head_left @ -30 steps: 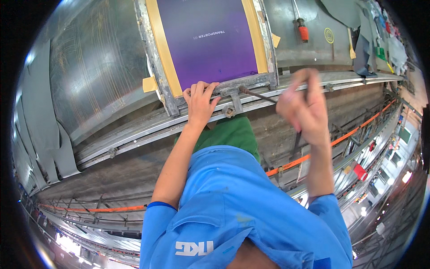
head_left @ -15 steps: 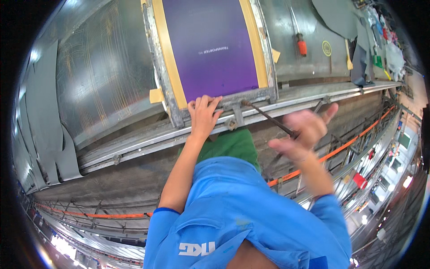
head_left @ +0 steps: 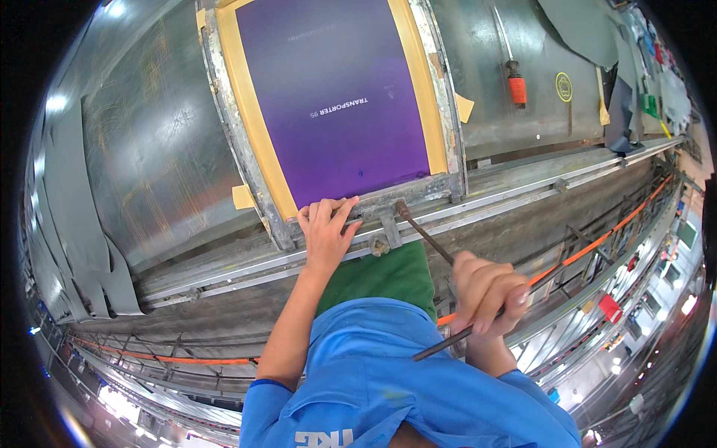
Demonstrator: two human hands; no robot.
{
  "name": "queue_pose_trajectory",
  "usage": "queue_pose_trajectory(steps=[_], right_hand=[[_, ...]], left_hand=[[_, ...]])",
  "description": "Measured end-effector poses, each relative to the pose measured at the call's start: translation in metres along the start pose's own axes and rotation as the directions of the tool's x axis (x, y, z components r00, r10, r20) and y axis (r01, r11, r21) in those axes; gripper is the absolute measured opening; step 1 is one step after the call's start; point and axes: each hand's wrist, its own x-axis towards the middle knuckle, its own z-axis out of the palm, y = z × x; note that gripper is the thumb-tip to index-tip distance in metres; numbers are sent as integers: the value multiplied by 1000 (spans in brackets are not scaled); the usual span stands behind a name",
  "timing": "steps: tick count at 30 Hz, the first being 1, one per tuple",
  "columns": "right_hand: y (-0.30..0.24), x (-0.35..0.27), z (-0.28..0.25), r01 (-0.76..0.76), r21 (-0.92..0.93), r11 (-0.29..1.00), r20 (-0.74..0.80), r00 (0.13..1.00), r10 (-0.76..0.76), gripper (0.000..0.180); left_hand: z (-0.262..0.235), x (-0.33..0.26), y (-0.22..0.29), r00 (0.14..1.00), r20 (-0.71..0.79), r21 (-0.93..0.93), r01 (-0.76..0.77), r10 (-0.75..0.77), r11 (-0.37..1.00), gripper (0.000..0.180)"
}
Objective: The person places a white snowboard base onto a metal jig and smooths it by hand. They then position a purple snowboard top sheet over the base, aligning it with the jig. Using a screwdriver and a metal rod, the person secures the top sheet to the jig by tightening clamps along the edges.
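A screen-printing frame [head_left: 228, 127], metal and stained, spans the middle with purple mesh [head_left: 336, 119] edged in tan tape. My left hand [head_left: 326, 231] grips its near bar at the left corner, fingers bent over the edge, thumb apart. My right hand [head_left: 487, 297] is closed round a dark T-handle wrench [head_left: 427, 235]. The wrench's socket end meets the near bar right of centre, beside a metal bracket [head_left: 390, 233] with a round knob. Its crossbar slants down-left past my palm, toward my blue shirt.
Metal rails [head_left: 508, 196] run along the table's near edge. A red-handled screwdriver [head_left: 516, 84] lies on the table to the right, near a yellow-tipped spatula [head_left: 602, 108]. Grey sheets [head_left: 71, 201] hang at the left. An orange strip [head_left: 597, 237] runs below.
My right hand has come down and left and closed round the wrench, whose crossbar now shows below it. In the picture the frame sits lower and further left. My left hand stays on it.
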Motion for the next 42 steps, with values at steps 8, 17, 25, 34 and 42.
queue_pose_trajectory(steps=[8,17,25,34,42], right_hand=[[-3,4,18,-25,-245,969,-156,988,-14,55],[-46,-7,10,19,-116,993,-261,964,-49,49],[-72,-22,-19,-59,-251,966,-217,976,3,26],[-45,-62,-8,-37,-153,988,-147,989,14,34],[-4,-69,19,-3,-109,994,-165,986,-15,36]], left_hand=[[5,1,2,1000,-1,29,15,-15,999,61],[-5,4,10,999,53,107,1,-7,994,65],[1,7,-2,996,7,103,-93,92,990,64],[-1,10,-2,991,10,98,-131,131,987,56],[0,11,-3,992,11,57,-126,126,990,53]])
